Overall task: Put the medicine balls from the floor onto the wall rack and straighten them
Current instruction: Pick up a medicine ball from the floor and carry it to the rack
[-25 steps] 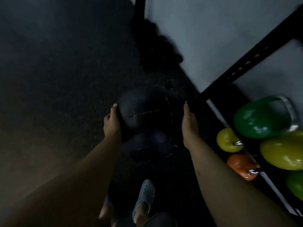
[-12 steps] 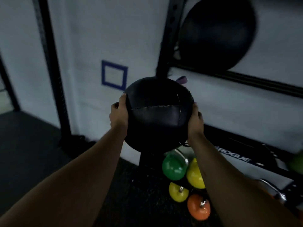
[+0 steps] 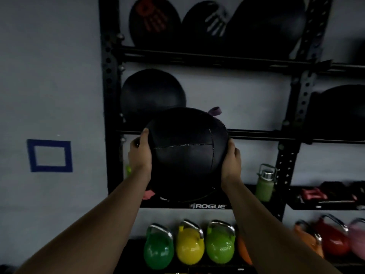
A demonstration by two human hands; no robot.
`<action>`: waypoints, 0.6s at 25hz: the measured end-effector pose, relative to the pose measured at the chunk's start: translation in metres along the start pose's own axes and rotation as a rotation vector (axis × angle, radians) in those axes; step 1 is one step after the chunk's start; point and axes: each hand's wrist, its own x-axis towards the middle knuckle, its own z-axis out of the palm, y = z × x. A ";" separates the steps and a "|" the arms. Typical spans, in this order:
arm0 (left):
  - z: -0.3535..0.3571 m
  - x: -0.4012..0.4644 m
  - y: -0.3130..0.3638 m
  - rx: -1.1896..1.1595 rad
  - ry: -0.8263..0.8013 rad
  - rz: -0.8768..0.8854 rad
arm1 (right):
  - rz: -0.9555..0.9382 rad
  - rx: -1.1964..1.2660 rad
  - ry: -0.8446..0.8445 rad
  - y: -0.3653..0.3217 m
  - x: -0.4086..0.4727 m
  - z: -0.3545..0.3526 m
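A black medicine ball (image 3: 185,155) with stitched seams and a small purple loop on top is held up in front of the black wall rack (image 3: 256,134). My left hand (image 3: 139,153) presses its left side and my right hand (image 3: 231,163) its right side. The ball hangs level with the rack's middle shelf rail, to the right of another black ball (image 3: 153,94) that rests on that shelf. Three more dark balls (image 3: 213,22) sit on the top shelf. A further dark ball (image 3: 339,113) rests on the middle shelf of the bay to the right.
Coloured kettlebells (image 3: 189,246) line the bottom, with red and pink ones (image 3: 333,238) to the right. A green bottle (image 3: 265,184) stands on the lower shelf by the upright. Small dumbbells (image 3: 312,194) lie on the right shelf. A blue tape rectangle (image 3: 50,156) marks the wall.
The ball came up from the floor between both hands to the height of the middle shelf. My view swung from the floor up and right to face the rack.
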 end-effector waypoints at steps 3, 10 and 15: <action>0.058 -0.001 0.001 -0.051 -0.043 -0.003 | -0.044 0.014 0.027 -0.018 0.046 -0.027; 0.185 0.038 0.019 -0.092 -0.058 0.096 | -0.096 0.076 -0.083 -0.062 0.187 -0.044; 0.242 0.086 0.026 -0.103 -0.032 0.138 | -0.125 0.099 -0.193 -0.079 0.280 -0.013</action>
